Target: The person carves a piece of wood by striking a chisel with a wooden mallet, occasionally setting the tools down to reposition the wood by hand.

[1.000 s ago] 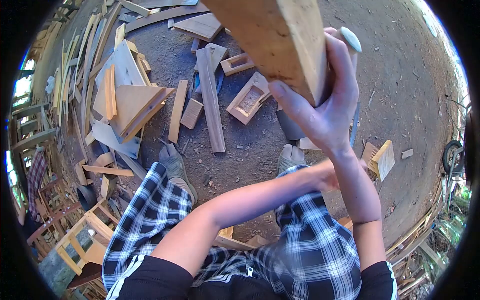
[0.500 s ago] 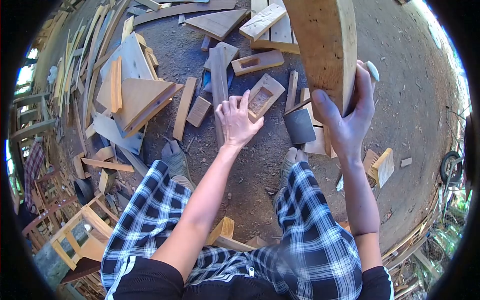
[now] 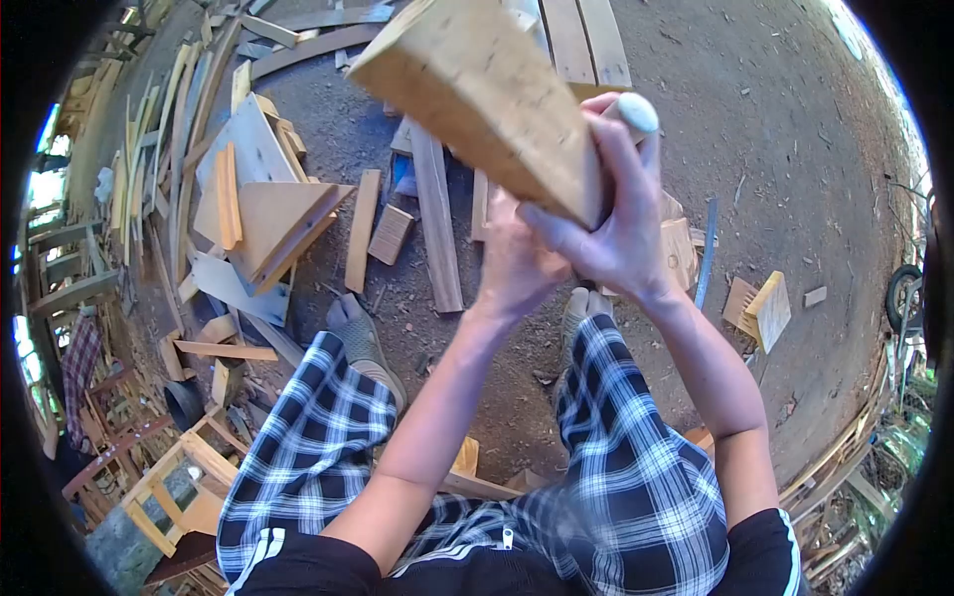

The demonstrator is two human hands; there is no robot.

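Note:
My right hand (image 3: 621, 223) is closed around a thick wooden block (image 3: 497, 109), its thumb along the lower edge. A round, pale-ended rod (image 3: 636, 112) sticks out beside the fingers. The block slants up to the left, close to the camera. My left hand (image 3: 522, 258) is right at the block's lower end, against the right thumb; its fingers are mostly hidden and smeared. Beneath, a long grey-brown board (image 3: 435, 219) and a short wood block (image 3: 392, 234) lie on the dirt. The recessed wooden blocks seen earlier are mostly hidden behind the held block.
Stacked boards (image 3: 273, 223) lie to the left, with long thin strips (image 3: 184, 119) beyond. Planks (image 3: 586, 45) lie ahead. On the right are a narrow bluish strip (image 3: 708, 253) and a wooden piece (image 3: 767, 310). A wooden frame (image 3: 184, 487) stands at lower left.
The block in my right hand has swung left and tilted across the view. My left hand has left the recessed block on the ground and come up beside my right hand.

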